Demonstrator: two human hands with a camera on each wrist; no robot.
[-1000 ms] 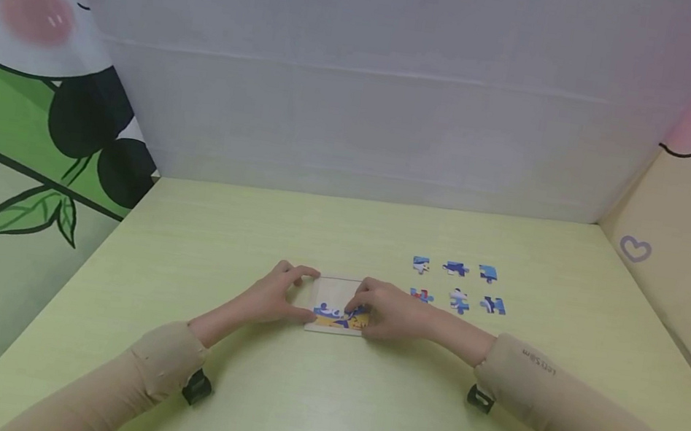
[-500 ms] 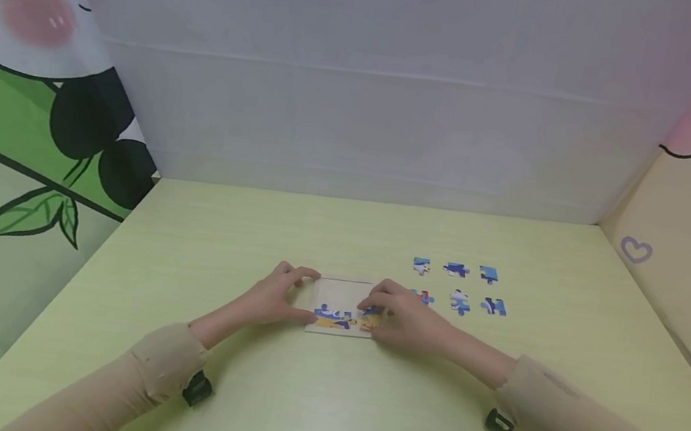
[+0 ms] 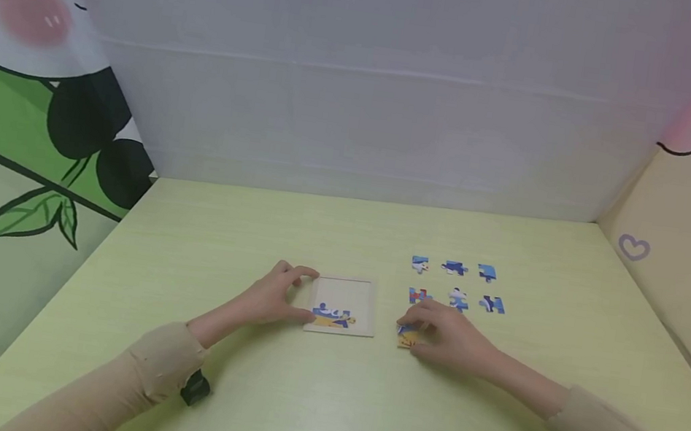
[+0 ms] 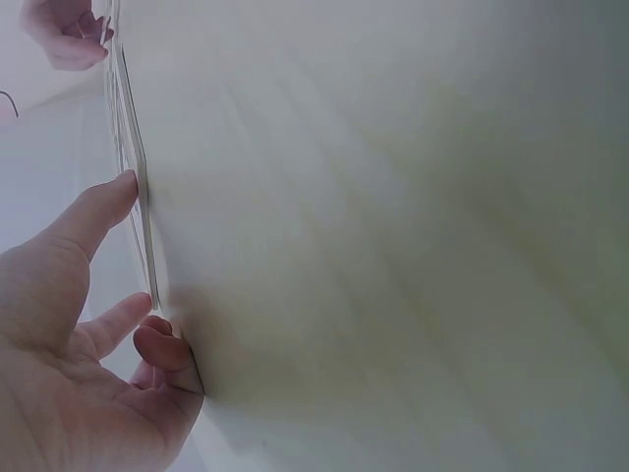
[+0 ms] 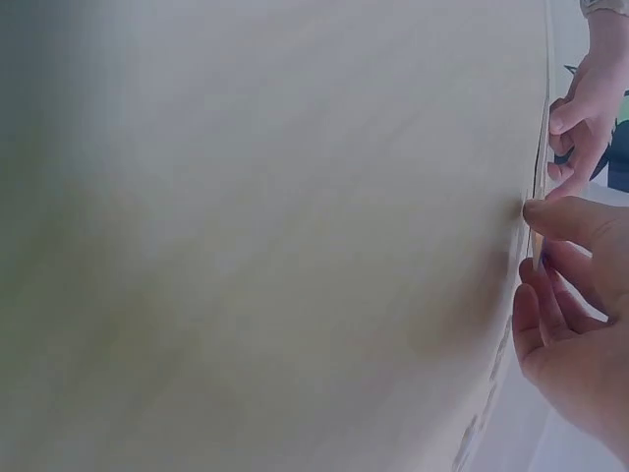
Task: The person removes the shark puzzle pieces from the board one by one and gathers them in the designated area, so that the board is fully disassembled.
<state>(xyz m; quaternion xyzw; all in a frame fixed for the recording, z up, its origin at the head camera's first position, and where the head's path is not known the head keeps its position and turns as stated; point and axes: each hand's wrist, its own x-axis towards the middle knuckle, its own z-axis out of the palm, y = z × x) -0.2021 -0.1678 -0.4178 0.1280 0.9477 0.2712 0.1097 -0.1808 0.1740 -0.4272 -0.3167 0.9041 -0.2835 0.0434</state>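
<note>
A square puzzle tray [image 3: 344,296] lies on the table, with joined blue, white and yellow pieces [image 3: 331,316] along its lower left. My left hand [image 3: 271,296] rests at the tray's left side, thumb on the near corner and index finger at the far corner, both fairly straight. To the right of the tray, my right hand [image 3: 451,336] pinches a blue and yellow puzzle piece [image 3: 406,336] between thumb and fingers. That piece shows only as a thin edge [image 5: 538,250] in the right wrist view, and the fingers partly cover it.
Beyond my right hand lie two rows of loose puzzle pieces, among them a white and blue one [image 3: 420,264] and one with red [image 3: 419,296]. The pale table [image 3: 293,400] meets a grey back wall [image 3: 357,129]. Painted panels stand on both sides.
My right hand has moved right, out of the tray and onto the table side, carrying the blue and yellow puzzle piece. My left hand has kept its place at the tray.
</note>
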